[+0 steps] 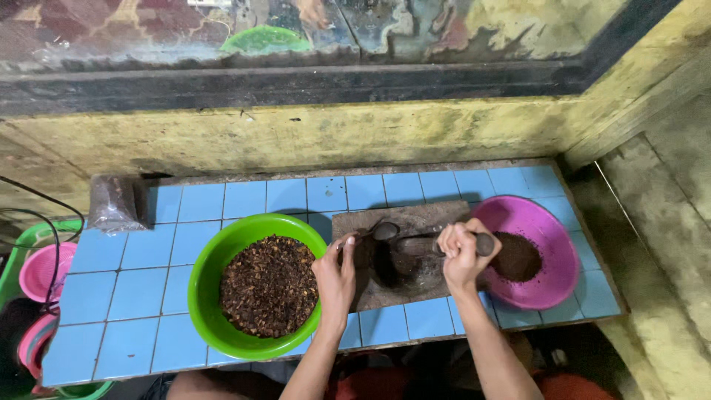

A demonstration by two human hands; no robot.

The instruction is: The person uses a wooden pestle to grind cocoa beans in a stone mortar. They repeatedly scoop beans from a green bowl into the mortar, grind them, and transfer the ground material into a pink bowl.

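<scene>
My right hand (461, 255) is closed around a dark cylindrical grinding stone (485, 244) that lies across a flat grey stone slab (429, 215). On the slab lies a dark ground mass (389, 267). My left hand (337, 281) rests at the slab's left edge, between the slab and a green bowl (215, 259) of coarse brown bits. Its fingers curl down onto the stone, and whether they hold anything is hidden. A metal spoon (385, 231) lies on the slab just beyond that hand. To the right stands a pink bowl (555, 244) with dark ground powder (516, 257).
Everything stands on a blue tiled counter (126, 296) against a stained yellow wall. A clear plastic bag of dark stuff (115, 201) sits at the back left. Pink tubs (41, 270) and black cables lie off the left edge.
</scene>
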